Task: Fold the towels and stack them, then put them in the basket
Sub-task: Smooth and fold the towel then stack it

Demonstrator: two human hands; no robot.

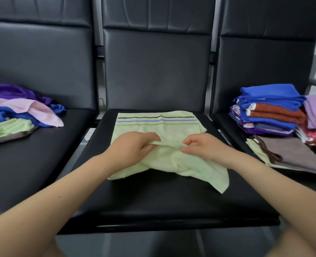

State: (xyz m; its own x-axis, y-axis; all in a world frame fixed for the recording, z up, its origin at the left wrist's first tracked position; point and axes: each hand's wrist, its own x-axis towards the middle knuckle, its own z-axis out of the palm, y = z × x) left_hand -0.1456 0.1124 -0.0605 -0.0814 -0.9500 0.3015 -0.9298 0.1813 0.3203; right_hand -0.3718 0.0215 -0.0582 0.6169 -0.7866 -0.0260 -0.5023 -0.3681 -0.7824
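Middle seat (pixel 153 201): black padded, bears green towel (pixel 172 160).
Left hand (pixel 133 145), right hand (pixel 203 147): both pinch the towel's raised fold.
Left seat: loose towel pile (pixel 21 110).
Right seat: folded stack (pixel 270 108).
Behind: black seatbacks (pixel 157 67); pale wall, perhaps.

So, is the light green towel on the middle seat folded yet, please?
Not yet: the light green towel lies bunched, the left hand and right hand pinching its raised edge.

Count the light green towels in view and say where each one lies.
3: a striped one on the middle seat, held by both hands; one in the left pile; one under the grey-brown towel, right. Others may be hidden.
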